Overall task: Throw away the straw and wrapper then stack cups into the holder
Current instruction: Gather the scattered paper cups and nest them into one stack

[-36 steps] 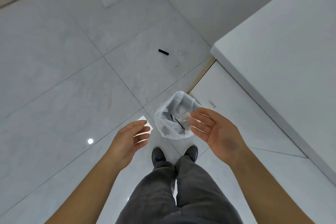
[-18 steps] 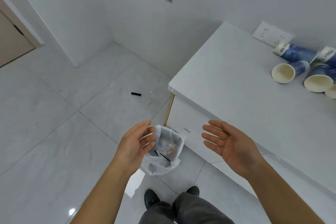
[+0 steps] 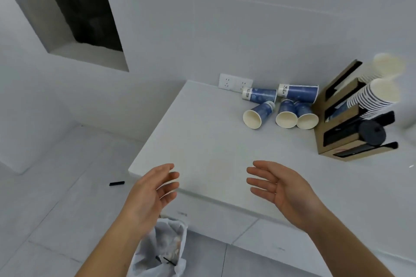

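Several blue paper cups (image 3: 283, 105) lie on their sides at the back of the white counter (image 3: 213, 146), just left of a brown cardboard cup holder (image 3: 337, 119) that carries two stacks of cups (image 3: 371, 96). My left hand (image 3: 150, 195) and my right hand (image 3: 281, 189) hover empty, fingers spread, over the counter's near edge. On the floor below my left forearm stands a white-bagged bin (image 3: 162, 252) with a black straw (image 3: 166, 261) and scraps inside.
A black lid (image 3: 372, 132) and dark straws stick out of the holder's lower slots. A wall socket (image 3: 235, 83) sits behind the cups. A small black object (image 3: 117, 183) lies on the tiled floor to the left.
The view has risen from the bin and floor to the counter. Both empty hands have lifted from over the bin to the counter's edge; the cups and holder came into sight.
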Tool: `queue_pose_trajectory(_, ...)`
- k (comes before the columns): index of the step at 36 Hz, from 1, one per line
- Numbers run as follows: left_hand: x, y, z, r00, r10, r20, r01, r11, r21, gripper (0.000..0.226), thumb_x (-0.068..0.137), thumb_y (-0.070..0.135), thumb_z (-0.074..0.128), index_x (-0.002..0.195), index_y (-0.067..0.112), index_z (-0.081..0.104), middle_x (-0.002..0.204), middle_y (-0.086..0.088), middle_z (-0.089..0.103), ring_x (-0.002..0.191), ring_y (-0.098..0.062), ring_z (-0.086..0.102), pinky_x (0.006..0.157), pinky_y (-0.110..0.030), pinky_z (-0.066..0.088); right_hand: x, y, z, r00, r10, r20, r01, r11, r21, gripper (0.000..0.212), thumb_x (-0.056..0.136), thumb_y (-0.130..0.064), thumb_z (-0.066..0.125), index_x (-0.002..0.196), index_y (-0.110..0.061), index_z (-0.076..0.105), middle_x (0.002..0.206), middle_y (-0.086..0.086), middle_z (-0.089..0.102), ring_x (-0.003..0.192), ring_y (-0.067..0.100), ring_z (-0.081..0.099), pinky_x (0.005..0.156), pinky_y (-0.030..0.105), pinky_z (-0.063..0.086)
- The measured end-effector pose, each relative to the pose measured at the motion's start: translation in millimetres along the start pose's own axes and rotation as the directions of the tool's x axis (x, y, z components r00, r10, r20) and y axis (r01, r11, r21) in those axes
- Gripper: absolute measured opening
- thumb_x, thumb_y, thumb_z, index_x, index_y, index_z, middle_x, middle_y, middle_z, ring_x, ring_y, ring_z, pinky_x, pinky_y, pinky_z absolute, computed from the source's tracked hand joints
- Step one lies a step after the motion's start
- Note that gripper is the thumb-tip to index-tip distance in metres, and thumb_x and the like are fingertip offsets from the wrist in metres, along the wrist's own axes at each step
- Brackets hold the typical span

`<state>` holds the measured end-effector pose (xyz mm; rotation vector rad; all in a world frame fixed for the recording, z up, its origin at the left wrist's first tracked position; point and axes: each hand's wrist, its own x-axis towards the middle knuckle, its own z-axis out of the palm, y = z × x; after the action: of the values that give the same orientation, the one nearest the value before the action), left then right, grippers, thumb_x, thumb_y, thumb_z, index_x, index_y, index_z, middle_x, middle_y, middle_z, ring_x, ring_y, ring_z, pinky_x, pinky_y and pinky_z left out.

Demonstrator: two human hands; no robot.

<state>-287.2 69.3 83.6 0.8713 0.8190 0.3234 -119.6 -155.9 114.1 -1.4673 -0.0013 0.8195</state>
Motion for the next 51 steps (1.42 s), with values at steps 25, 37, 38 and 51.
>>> queue_pose_trajectory(25, 65, -38, 204, 0.996, 0.002, 0.086, -0.028, 0.953, 0.302, 0.017, 0.092, 0.015, 0.060, 0.104, 0.008, 0.070, 0.095, -0.013, 0.071, 0.081, -0.027, 0.064, 0.076, -0.039, 0.050, 61, -68, -204, 0.996, -0.022, -0.091, 0.027, 0.998, 0.050, 0.025, 0.098, -0.022, 0.053, 0.110, -0.008, 0.069, 0.106, 0.008, 0.077, 0.099, 0.026, 0.074, 0.089, 0.042, 0.055)
queue_pose_trajectory(37, 133, -23, 217, 0.996, -0.027, 0.088, -0.003, 0.944, 0.329, 0.019, 0.092, 0.017, 0.060, 0.106, 0.009, 0.070, 0.096, -0.011, 0.071, 0.082, -0.026, 0.064, 0.078, -0.039, 0.050, 122, -81, -193, 0.995, 0.006, -0.095, 0.001, 0.998, 0.067, 0.024, 0.100, -0.019, 0.051, 0.111, -0.008, 0.069, 0.107, 0.009, 0.077, 0.100, 0.026, 0.073, 0.089, 0.041, 0.055)
queue_pose_trajectory(38, 138, -21, 217, 0.996, -0.026, 0.083, -0.003, 0.944, 0.330, 0.019, 0.092, 0.017, 0.060, 0.107, 0.009, 0.070, 0.097, -0.012, 0.071, 0.083, -0.026, 0.064, 0.078, -0.039, 0.050, 127, -83, -191, 0.995, 0.004, -0.095, 0.002, 0.998, 0.065, 0.025, 0.100, -0.019, 0.051, 0.111, -0.008, 0.069, 0.107, 0.009, 0.077, 0.100, 0.026, 0.073, 0.088, 0.041, 0.056)
queue_pose_trajectory(51, 249, 11, 204, 0.994, -0.089, 0.061, 0.058, 0.917, 0.394, 0.017, 0.093, 0.018, 0.061, 0.105, 0.009, 0.068, 0.098, -0.011, 0.069, 0.089, -0.027, 0.065, 0.080, -0.037, 0.051, 230, -97, -138, 0.974, 0.103, -0.201, -0.111, 0.993, -0.029, 0.021, 0.098, -0.022, 0.056, 0.111, -0.011, 0.068, 0.111, 0.008, 0.073, 0.101, 0.027, 0.070, 0.093, 0.042, 0.056)
